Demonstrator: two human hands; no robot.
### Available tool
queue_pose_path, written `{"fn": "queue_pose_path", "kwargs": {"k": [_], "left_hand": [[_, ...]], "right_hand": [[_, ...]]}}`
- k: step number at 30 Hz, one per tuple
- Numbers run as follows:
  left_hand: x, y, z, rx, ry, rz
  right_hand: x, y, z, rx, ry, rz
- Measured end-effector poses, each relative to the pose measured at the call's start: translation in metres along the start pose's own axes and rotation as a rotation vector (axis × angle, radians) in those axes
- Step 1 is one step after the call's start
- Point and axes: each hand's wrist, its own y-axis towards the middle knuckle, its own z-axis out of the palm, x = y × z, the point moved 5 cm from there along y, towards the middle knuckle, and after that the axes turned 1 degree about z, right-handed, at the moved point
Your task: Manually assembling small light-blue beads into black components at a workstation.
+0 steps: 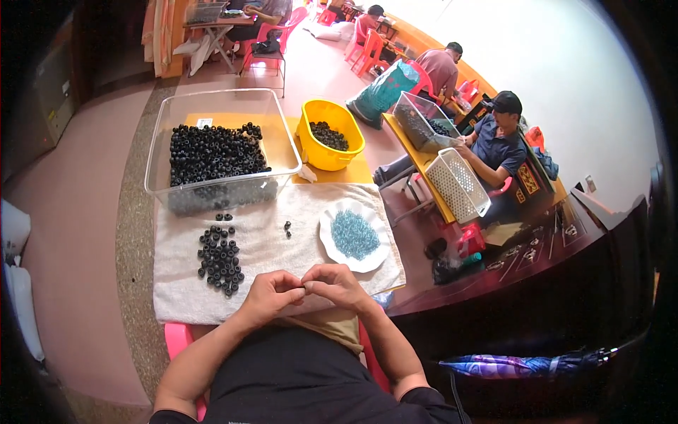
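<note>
Head view, only one here. Left hand (272, 294) and right hand (336, 285) meet at the near edge of the bench (286, 251), in front of the torso. Both pinching: thumbs and index fingers closed on one small dark part (305, 286), fingertips nearly touching. Part mostly covered by the fingers, so can't tell its exact shape or which way it faces.

Bench carries a white cloth (176, 275). Left on the cloth: loose pile of black ring-like pieces (222, 261), forward of the left hand, two of them just off its far end. Mid cloth: a few tiny black bits (287, 229), well apart from the pile. Right: white wavy-rimmed plate (374, 263) heaped with small pale-blue translucent pieces (354, 234), just beyond the right hand.

Far side of bench: clear plastic bin (282, 152) part filled with more black pieces, heaped toward its left. Beside it, to the right, a yellow tub (332, 162) with dark pieces in the bottom.

Off to the right: co-worker in a dark cap (494, 145) seated at another bench, clear bin and white perforated basket (455, 185) on it. Lower right: folded blue-purple umbrella (522, 365).
</note>
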Motion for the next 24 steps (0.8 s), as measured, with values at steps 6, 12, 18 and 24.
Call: {"fn": "queue_pose_path", "kwargs": {"k": [6,12,18,24], "left_hand": [[-0.003,-0.001,0.001,-0.009,0.103,0.035],[-0.01,-0.003,0.002,-0.047,0.199,0.052],[-0.01,-0.003,0.0,-0.073,0.208,0.09],[-0.009,-0.003,0.001,-0.085,0.267,0.123]], "right_hand": [[-0.005,0.001,0.001,0.012,0.137,0.127],[-0.012,0.001,-0.001,0.026,0.171,0.171],[-0.009,0.001,0.003,0.01,0.197,0.126],[-0.01,-0.001,0.003,-0.033,0.171,0.132]]}}
